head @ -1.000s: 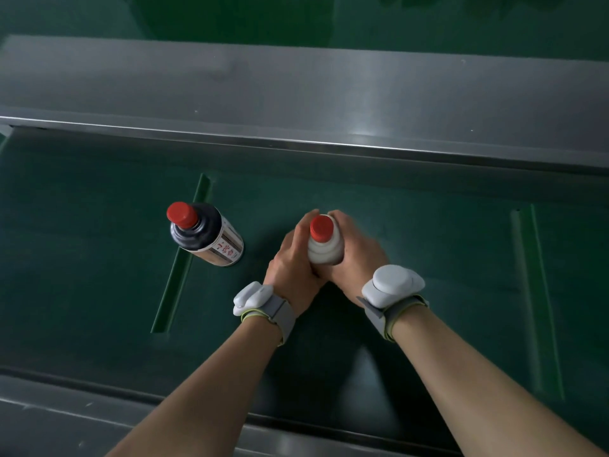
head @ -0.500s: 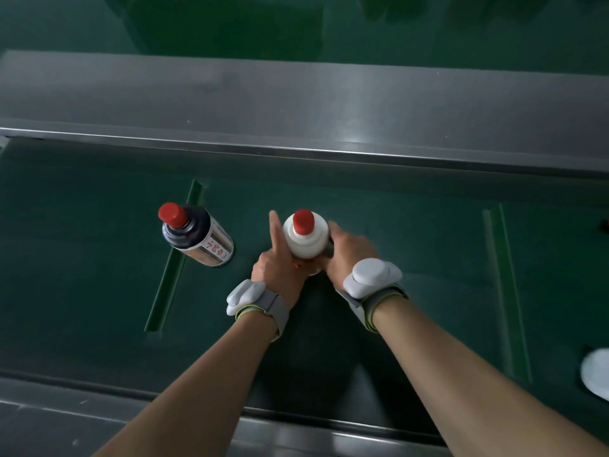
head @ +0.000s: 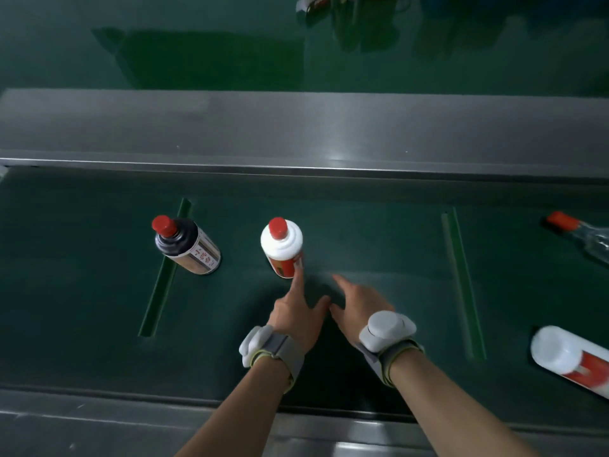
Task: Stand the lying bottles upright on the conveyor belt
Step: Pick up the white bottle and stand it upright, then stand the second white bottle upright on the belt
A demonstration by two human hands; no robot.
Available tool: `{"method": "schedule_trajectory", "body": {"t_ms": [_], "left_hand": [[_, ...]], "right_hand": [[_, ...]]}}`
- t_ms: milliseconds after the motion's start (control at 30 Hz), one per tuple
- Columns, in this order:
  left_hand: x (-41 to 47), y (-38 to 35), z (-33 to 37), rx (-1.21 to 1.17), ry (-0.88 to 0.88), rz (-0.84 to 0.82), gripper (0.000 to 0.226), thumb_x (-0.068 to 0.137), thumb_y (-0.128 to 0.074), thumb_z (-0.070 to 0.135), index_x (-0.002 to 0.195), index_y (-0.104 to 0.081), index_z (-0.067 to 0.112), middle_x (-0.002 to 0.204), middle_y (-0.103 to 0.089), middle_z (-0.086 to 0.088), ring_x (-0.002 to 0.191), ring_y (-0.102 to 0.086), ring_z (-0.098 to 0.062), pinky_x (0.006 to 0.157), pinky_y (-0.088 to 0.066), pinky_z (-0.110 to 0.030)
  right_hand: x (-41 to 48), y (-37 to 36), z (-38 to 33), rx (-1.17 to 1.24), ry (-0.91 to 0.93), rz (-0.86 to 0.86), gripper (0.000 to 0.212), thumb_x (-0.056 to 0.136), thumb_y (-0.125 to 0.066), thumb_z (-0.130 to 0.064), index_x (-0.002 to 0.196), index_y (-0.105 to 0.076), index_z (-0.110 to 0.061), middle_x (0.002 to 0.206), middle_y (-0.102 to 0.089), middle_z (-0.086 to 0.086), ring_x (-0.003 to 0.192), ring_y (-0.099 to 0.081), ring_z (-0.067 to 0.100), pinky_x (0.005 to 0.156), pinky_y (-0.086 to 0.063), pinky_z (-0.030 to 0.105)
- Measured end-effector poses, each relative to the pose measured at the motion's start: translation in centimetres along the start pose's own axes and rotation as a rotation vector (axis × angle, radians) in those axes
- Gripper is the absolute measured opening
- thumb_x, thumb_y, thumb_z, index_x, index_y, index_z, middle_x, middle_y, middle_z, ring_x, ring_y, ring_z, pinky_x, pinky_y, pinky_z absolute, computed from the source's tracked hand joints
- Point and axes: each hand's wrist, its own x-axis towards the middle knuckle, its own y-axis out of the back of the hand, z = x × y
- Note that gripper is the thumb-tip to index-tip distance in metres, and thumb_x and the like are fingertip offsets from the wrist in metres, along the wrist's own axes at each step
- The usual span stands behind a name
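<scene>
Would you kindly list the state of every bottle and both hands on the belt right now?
Dark red-capped bottle: upright.
White red-capped bottle: upright; left forefinger at its base.
Clear glass red-capped bottle: lying.
White red-labelled bottle: lying, at right edge.
Left hand: open.
Right hand: open, empty.

Four bottles sit on the one green conveyor belt (head: 99,291). Two stand upright: a dark bottle (head: 186,246) and a white bottle (head: 282,248), each with a red cap. Two lie on their sides at the right edge: a clear bottle (head: 590,240) with a red cap, and a second white bottle (head: 573,361). Two hands are over the belt, a left hand (head: 296,316) and a right hand (head: 361,306), each wrist wearing one grey band.
</scene>
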Motion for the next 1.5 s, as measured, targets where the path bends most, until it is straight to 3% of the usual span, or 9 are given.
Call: {"method": "schedule_trajectory", "body": {"t_ms": [167, 567, 733, 900, 1033, 1133, 1267, 1500], "left_hand": [[-2.5, -3.0, 0.2, 0.025, -0.018, -0.11, 0.082, 0.085, -0.064, 0.047, 0.151, -0.019, 0.033, 0.141, -0.054, -0.006, 0.127, -0.053, -0.023, 0.104, -0.044, -0.036], [-7.9, -9.1, 4.7, 0.087, -0.184, -0.306, 0.078, 0.083, -0.066, 0.042, 0.149, -0.026, 0.033, 0.133, -0.059, -0.005, 0.119, -0.059, -0.023, 0.1, -0.047, -0.035], [-9.6, -11.2, 7.0, 0.126, -0.245, -0.333, 0.078, 0.084, -0.065, 0.044, 0.149, -0.023, 0.035, 0.138, -0.056, -0.001, 0.124, -0.055, -0.021, 0.102, -0.044, -0.033], [-11.2, -14.5, 9.1, 0.126, -0.273, -0.349, 0.079, 0.082, -0.069, 0.042, 0.148, -0.027, 0.034, 0.137, -0.056, -0.003, 0.124, -0.054, -0.022, 0.102, -0.045, -0.037], [-11.9, -19.7, 11.6, 0.108, -0.233, -0.319, 0.077, 0.08, -0.072, 0.035, 0.146, -0.032, 0.029, 0.136, -0.056, -0.005, 0.125, -0.053, -0.023, 0.102, -0.045, -0.038], [-12.8, -24.3, 14.1, 0.121, -0.209, -0.281, 0.072, 0.079, -0.074, 0.031, 0.141, -0.038, 0.029, 0.128, -0.061, -0.005, 0.12, -0.057, -0.023, 0.097, -0.047, -0.035], [-13.5, -28.7, 16.8, 0.178, -0.156, -0.236, 0.078, 0.079, -0.073, 0.04, 0.145, -0.034, 0.03, 0.138, -0.055, -0.001, 0.125, -0.053, -0.021, 0.101, -0.04, -0.026], [-14.1, -34.5, 21.3, 0.184, -0.118, -0.207, 0.078, 0.078, -0.074, 0.039, 0.144, -0.034, 0.029, 0.131, -0.059, -0.005, 0.117, -0.058, -0.025, 0.1, -0.045, -0.037]], "right_hand": [[-3.9, 0.2, 3.5, 0.042, -0.081, 0.004, 0.065, 0.088, -0.053, -0.04, 0.148, -0.027, -0.033, 0.133, -0.06, 0.004, 0.116, -0.059, 0.03, 0.09, -0.051, 0.036], [-12.3, 1.7, 10.0, 0.089, -0.32, 0.07, 0.062, 0.086, -0.051, -0.045, 0.143, -0.026, -0.042, 0.129, -0.061, -0.001, 0.11, -0.061, 0.029, 0.083, -0.048, 0.032], [-15.2, 2.8, 12.7, 0.08, -0.377, 0.082, 0.066, 0.087, -0.05, -0.046, 0.145, -0.019, -0.046, 0.137, -0.055, -0.004, 0.118, -0.056, 0.028, 0.09, -0.046, 0.033], [-16.6, 3.9, 17.0, 0.148, -0.329, 0.1, 0.067, 0.09, -0.054, -0.04, 0.149, -0.022, -0.032, 0.149, -0.042, -0.006, 0.132, -0.044, 0.019, 0.106, -0.037, 0.03], [-16.7, 4.7, 22.9, 0.143, -0.281, 0.086, 0.068, 0.091, -0.053, -0.039, 0.15, -0.02, -0.031, 0.155, -0.031, -0.006, 0.14, -0.031, 0.018, 0.112, -0.03, 0.032], [-16.7, 6.2, 27.9, 0.114, -0.242, 0.072, 0.067, 0.091, -0.053, -0.037, 0.15, -0.02, -0.031, 0.155, -0.028, -0.004, 0.142, -0.026, 0.02, 0.112, -0.029, 0.037], [-17.7, 8.1, 32.9, 0.081, -0.163, 0.093, 0.066, 0.091, -0.054, -0.035, 0.149, -0.023, -0.03, 0.152, -0.033, -0.003, 0.14, -0.028, 0.021, 0.11, -0.029, 0.04], [-17.9, 10.9, 40.1, 0.052, -0.107, 0.063, 0.066, 0.092, -0.051, -0.034, 0.149, -0.018, -0.03, 0.157, -0.025, -0.002, 0.145, -0.017, 0.022, 0.113, -0.02, 0.041]]}}
